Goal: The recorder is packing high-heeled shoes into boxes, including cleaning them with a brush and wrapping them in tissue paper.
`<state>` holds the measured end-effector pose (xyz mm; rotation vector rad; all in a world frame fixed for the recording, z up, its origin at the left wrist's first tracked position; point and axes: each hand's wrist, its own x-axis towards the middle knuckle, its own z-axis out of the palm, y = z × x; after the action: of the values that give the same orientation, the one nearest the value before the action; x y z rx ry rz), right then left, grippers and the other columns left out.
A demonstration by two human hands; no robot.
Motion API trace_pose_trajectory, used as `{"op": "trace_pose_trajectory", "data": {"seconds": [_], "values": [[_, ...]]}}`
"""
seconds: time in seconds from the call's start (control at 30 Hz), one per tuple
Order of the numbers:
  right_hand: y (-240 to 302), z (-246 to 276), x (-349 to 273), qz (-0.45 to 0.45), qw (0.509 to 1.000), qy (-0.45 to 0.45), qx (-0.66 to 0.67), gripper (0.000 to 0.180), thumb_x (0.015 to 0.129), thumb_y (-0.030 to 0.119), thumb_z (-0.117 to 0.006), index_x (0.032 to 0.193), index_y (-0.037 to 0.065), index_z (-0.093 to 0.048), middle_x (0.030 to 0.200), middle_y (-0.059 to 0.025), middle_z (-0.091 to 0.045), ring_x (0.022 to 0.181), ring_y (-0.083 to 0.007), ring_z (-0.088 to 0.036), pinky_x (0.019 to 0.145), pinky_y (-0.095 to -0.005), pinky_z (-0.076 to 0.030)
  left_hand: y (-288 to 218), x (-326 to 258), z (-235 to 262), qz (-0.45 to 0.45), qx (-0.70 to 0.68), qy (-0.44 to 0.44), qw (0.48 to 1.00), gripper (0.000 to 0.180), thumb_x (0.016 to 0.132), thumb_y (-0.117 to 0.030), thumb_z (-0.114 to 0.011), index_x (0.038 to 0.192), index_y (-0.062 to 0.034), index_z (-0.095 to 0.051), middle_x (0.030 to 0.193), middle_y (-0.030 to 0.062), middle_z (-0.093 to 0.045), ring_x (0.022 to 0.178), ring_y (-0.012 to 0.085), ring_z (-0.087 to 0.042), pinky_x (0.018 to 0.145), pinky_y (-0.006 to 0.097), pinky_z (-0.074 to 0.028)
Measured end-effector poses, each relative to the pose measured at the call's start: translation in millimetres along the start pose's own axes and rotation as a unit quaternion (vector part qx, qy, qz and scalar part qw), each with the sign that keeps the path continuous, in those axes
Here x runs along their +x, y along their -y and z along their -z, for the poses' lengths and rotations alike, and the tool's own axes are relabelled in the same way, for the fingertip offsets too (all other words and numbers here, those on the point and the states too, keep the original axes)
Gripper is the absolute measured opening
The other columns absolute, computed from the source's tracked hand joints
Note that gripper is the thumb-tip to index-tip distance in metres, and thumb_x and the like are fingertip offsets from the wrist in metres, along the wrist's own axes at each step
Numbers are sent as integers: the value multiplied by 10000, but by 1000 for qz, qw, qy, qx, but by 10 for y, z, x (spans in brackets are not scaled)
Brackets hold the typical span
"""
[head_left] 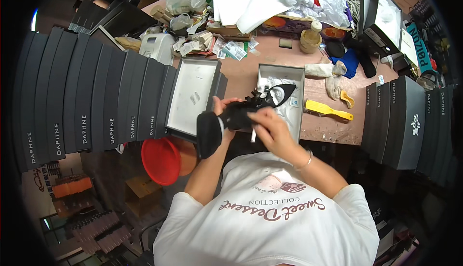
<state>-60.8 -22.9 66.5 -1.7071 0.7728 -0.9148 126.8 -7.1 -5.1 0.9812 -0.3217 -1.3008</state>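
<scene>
A black pointed shoe (236, 116) with a dark ornament near its toe is held over an open grey shoe box (302, 85). My left hand (223, 106) supports it from behind and below, its fingers partly hidden by the shoe. My right hand (276, 130) has its fingers closed against the shoe's side, slightly blurred. Just below those fingers hangs a small white strip (253, 136). White tissue paper (284, 111) lies inside the box. Left of the shoe, a grey box lid (193, 92) rests with its pale inside up.
Stacked dark shoe boxes (91, 92) line the left; more boxes (402, 126) stand at right. A yellow brush (329, 110), a bottle (311, 38) and rags (333, 85) lie on the pink table (320, 130). White paper sheets (246, 0) are at the back; a red bin (160, 162) stands below.
</scene>
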Motion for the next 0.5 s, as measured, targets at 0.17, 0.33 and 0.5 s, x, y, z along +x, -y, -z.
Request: {"op": "trace_pose_trajectory", "data": {"seconds": [0.17,0.33,0.5], "values": [[-144,-124,-114,11,984,164,-64,293,800,69,-608,1090,26,-620,1027,-166,-554,870,-342,-596,754,-388,-496,132,-18,134,60,-41,51,996,619,952,-577,-315,1013,-18,-573,929,171,-663,854,286,-655,816,412,-536],[-112,21,-224,-65,997,-17,37,449,798,173,-700,1193,12,-560,1086,-181,-506,1032,-307,-525,897,-358,-428,161,-2,225,-60,104,-103,987,547,968,-507,-369,1196,-32,-518,1065,112,-629,985,246,-621,876,394,-516],[-221,-40,-142,-169,958,-68,220,496,804,216,-743,1178,-34,-534,1129,-108,-583,1037,-165,-542,894,-308,-443,82,-476,-408,-251,557,15,791,387,942,-207,-525,1253,24,-517,1196,200,-546,1104,322,-553,930,368,-434]]}}
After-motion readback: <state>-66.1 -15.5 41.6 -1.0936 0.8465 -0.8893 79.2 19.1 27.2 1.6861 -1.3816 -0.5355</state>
